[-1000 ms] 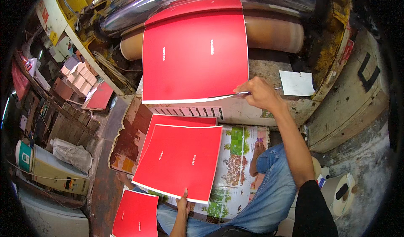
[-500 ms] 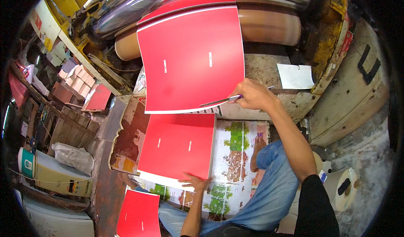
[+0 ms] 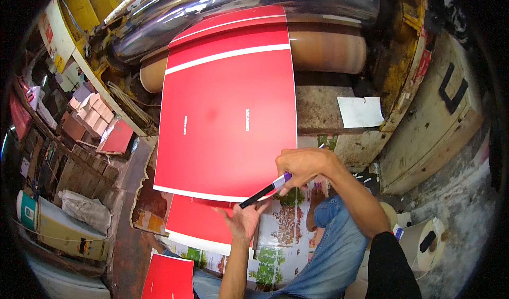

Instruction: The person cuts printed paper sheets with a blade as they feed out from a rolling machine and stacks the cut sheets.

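A long red printed sheet (image 3: 222, 156) with white bands hangs down toward me from the machine's rollers. My right hand (image 3: 305, 167) is closed round a knife (image 3: 268, 189) with a purple grip and a long dark blade. Its blade lies across the sheet's lower right corner, pointing down and left. Just below that edge, my left hand (image 3: 245, 222) is open, palm up and fingers spread, close to the blade's tip. Whether it touches the sheet I cannot tell. Beneath, a pile of red sheets (image 3: 199, 219) is partly hidden by the hanging one.
A shiny metal roller (image 3: 328, 4) and a brown roller (image 3: 331, 52) span the far side. Another red sheet (image 3: 168, 278) lies at lower left. White paper (image 3: 360, 112) rests on the machine's ledge at right. Film rolls (image 3: 429, 240) stand beside my right leg.
The red sheet has come farther down from the rollers, over the lower pile. My right hand and the knife have moved down and left; my left hand has risen from the pile and turned palm up.
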`<state>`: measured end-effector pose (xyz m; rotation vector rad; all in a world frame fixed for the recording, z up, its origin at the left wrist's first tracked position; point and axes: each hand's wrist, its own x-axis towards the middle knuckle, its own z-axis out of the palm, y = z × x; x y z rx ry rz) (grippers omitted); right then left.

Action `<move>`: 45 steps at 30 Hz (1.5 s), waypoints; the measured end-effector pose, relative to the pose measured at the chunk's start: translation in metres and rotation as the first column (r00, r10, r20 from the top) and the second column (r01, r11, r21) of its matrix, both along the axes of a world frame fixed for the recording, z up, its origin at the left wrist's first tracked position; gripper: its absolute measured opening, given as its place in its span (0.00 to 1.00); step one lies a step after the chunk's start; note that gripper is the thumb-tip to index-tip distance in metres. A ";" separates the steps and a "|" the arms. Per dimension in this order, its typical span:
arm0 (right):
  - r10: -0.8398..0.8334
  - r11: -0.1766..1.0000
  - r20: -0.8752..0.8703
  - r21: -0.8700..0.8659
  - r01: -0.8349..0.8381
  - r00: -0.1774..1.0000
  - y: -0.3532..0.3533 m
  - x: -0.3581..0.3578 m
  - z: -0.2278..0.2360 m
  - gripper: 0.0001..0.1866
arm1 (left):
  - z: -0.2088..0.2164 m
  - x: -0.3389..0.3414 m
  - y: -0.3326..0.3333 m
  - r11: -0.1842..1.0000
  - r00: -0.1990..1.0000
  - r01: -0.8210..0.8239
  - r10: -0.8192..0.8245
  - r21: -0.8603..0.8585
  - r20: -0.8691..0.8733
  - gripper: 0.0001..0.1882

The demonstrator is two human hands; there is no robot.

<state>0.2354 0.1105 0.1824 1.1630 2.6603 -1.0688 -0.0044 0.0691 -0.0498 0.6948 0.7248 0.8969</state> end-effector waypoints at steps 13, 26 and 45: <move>-0.550 0.597 -0.771 -0.095 0.796 0.320 0.078 0.067 0.002 0.19 | 0.054 0.005 -0.058 0.923 0.911 -0.366 0.382 -0.120 0.156 0.28; -0.654 0.547 -0.670 -0.099 0.831 0.350 0.108 0.089 -0.044 0.16 | 0.058 -0.038 -0.125 0.902 0.911 -0.367 0.398 -0.227 0.107 0.30; -0.150 0.465 -0.501 0.725 0.508 0.852 0.109 0.072 -0.064 0.24 | -0.058 -0.137 -0.211 0.873 0.909 -0.402 0.345 -0.278 -0.233 0.28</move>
